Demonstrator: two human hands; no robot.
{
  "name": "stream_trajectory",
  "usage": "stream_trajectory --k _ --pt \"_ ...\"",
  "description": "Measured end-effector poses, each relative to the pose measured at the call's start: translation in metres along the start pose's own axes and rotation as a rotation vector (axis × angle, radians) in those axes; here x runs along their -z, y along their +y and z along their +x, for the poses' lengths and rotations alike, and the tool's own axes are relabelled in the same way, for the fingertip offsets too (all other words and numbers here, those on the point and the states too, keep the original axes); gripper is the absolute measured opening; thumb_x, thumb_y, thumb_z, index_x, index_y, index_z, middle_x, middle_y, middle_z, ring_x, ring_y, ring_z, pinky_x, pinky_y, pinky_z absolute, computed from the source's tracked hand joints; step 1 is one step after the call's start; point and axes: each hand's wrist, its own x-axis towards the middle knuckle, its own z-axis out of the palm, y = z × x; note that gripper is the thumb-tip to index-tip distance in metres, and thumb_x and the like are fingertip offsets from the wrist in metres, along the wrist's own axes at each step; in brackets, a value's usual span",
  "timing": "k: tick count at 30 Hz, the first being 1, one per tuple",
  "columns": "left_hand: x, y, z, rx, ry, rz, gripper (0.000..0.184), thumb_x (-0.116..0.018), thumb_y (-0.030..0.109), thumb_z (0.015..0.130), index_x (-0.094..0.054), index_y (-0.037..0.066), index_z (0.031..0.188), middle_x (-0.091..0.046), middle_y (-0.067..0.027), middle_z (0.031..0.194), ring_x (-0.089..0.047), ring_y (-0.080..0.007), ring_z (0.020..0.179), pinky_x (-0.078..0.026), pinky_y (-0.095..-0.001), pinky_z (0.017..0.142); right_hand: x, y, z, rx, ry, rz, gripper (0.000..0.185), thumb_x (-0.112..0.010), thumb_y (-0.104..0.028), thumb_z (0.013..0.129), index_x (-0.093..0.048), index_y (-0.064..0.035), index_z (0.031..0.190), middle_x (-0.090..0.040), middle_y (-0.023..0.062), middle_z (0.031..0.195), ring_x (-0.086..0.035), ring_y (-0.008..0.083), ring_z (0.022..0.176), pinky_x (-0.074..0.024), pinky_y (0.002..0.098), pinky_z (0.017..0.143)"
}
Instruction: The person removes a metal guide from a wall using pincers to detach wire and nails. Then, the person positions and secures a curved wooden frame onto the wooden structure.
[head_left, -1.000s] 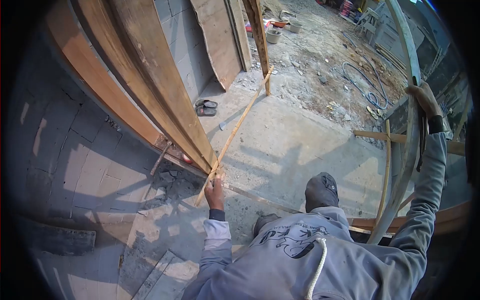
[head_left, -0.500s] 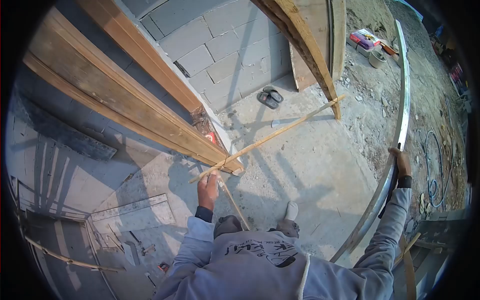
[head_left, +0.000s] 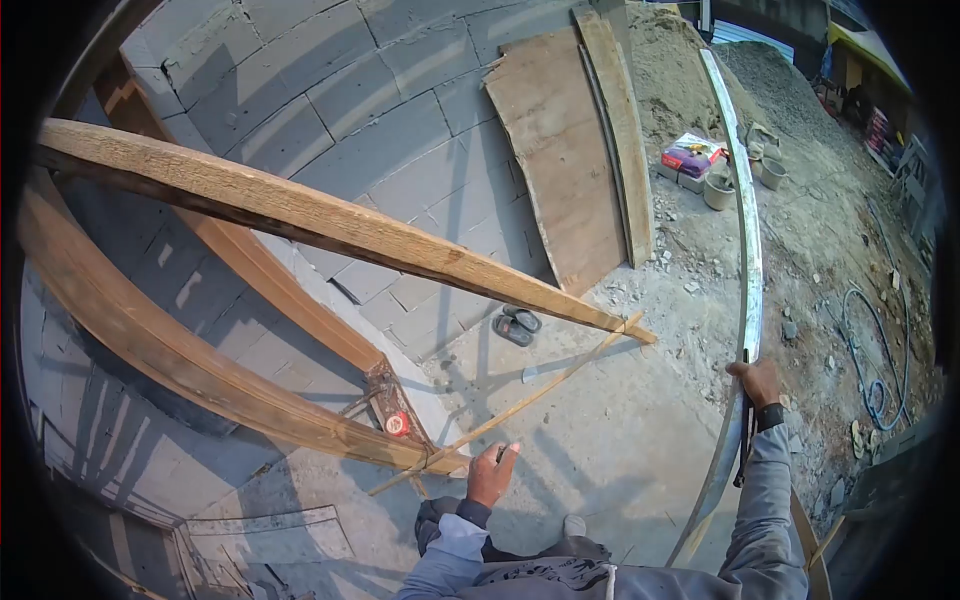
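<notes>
My right hand (head_left: pixel 757 382) is wrapped round a long metal bar (head_left: pixel 747 230), which stands tilted along my right side. A thin dark item (head_left: pixel 745 440) lies against the bar below that hand; its kind is unclear. My left hand (head_left: pixel 490 475) is closed, with a small dark bit showing at the fingers that I cannot name. It is just beside a thin wooden strip (head_left: pixel 535 397). The strip crosses the foot of a brown wooden frame post (head_left: pixel 250 395) and the lower end of a rough timber beam (head_left: pixel 330 235).
A tape measure (head_left: pixel 397 423) with a red and white face sits at the frame's foot. Sandals (head_left: pixel 516 325) lie near the block wall (head_left: pixel 400 140), where wooden boards (head_left: pixel 560 150) lean. Buckets (head_left: pixel 719 190), a bag (head_left: pixel 692 155) and a blue hose (head_left: pixel 872 395) are on the right.
The view has shifted, with more of the wall and timber beam showing. My left hand has moved right, away from the strip's near end by the post foot. My right hand stays on the bar.
</notes>
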Motion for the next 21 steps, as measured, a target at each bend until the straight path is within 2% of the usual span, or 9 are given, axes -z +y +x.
stream_trajectory --k 2,5,8,9,12,16,17,19,21 --pt "-0.005 0.005 0.004 -0.078 0.086 0.001 0.044 -0.057 0.045 0.089 -0.063 0.001 0.087 -0.061 -0.0216 0.073 -0.061 -0.0413 0.073 -0.046 -0.0464 0.067 0.002 -0.034 0.007 0.038 -0.038 0.064 0.055 -0.076 -0.029 0.059 -0.064 0.0101 0.095 -0.068 0.0238 0.083 -0.067 0.0313 0.075 -0.0513 0.0377 0.071" --pt "-0.008 0.002 0.011 -0.144 0.104 -0.007 0.045 -0.058 0.045 0.088 -0.062 0.000 0.085 -0.062 -0.0223 0.074 -0.061 -0.0418 0.073 -0.045 -0.0465 0.066 -0.020 -0.047 0.022 0.088 -0.076 0.148 0.061 -0.078 -0.032 0.059 -0.061 0.0109 0.099 -0.067 0.0232 0.082 -0.066 0.0321 0.073 -0.0516 0.0374 0.071" --pt "-0.022 -0.035 0.032 -0.091 0.031 0.009 0.045 -0.059 0.045 0.088 -0.062 0.000 0.084 -0.062 -0.0227 0.076 -0.061 -0.0421 0.076 -0.045 -0.0465 0.067 -0.023 -0.096 0.018 0.170 -0.065 0.107 0.060 -0.078 -0.033 0.059 -0.062 0.0111 0.097 -0.067 0.0241 0.082 -0.067 0.0324 0.073 -0.0518 0.0381 0.070" --pt "-0.020 -0.027 0.034 -0.030 -0.018 0.029 0.047 -0.057 0.046 0.088 -0.062 -0.001 0.085 -0.062 -0.0243 0.079 -0.060 -0.0430 0.080 -0.045 -0.0471 0.071 -0.026 -0.107 0.026 0.165 -0.083 0.083 0.057 -0.078 -0.033 0.060 -0.064 0.0120 0.091 -0.067 0.0256 0.082 -0.067 0.0339 0.073 -0.0519 0.0394 0.071" --pt "-0.041 -0.045 0.055 -0.035 -0.034 0.111 0.050 -0.054 0.049 0.089 -0.062 0.000 0.085 -0.062 -0.0259 0.081 -0.060 -0.0432 0.083 -0.045 -0.0480 0.074 -0.015 -0.149 0.036 0.245 -0.112 0.093 0.055 -0.079 -0.034 0.059 -0.066 0.0126 0.086 -0.067 0.0269 0.082 -0.068 0.0354 0.074 -0.0518 0.0400 0.072" --pt "-0.093 -0.077 0.102 -0.167 -0.225 0.150 0.054 -0.052 0.054 0.088 -0.064 0.002 0.096 -0.063 -0.0273 0.093 -0.060 -0.0445 0.090 -0.047 -0.0475 0.079 -0.022 -0.190 0.091 0.333 -0.052 0.025 0.054 -0.078 -0.035 0.060 -0.067 0.0109 0.087 -0.067 0.0272 0.082 -0.067 0.0363 0.075 -0.0516 0.0405 0.073" --pt "-0.095 -0.063 0.116 -0.057 -0.391 0.157 0.057 -0.051 0.057 0.087 -0.064 0.003 0.102 -0.064 -0.0265 0.099 -0.061 -0.0435 0.095 -0.048 -0.0468 0.082 -0.019 -0.209 0.107 0.360 -0.065 -0.001 0.055 -0.078 -0.035 0.060 -0.067 0.0104 0.090 -0.067 0.0272 0.084 -0.067 0.0355 0.077 -0.0515 0.0397 0.074" --pt "-0.127 -0.090 0.155 -0.050 -0.487 0.197 0.057 -0.052 0.057 0.085 -0.065 0.004 0.101 -0.065 -0.0260 0.099 -0.062 -0.0419 0.097 -0.048 -0.0464 0.083 -0.022 -0.246 0.125 0.422 -0.083 -0.011 0.058 -0.077 -0.035 0.060 -0.066 0.0096 0.095 -0.067 0.0269 0.088 -0.067 0.0340 0.081 -0.0511 0.0379 0.076" --pt "-0.141 -0.077 0.180 -0.021 -0.542 0.202 0.054 -0.053 0.056 0.085 -0.067 0.005 0.097 -0.065 -0.0255 0.097 -0.063 -0.0402 0.098 -0.048 -0.0454 0.083 -0.020 -0.286 0.145 0.470 -0.107 -0.035 0.060 -0.077 -0.035 0.061 -0.065 0.0090 0.101 -0.067 0.0255 0.091 -0.066 0.0331 0.084 -0.0505 0.0366 0.078"
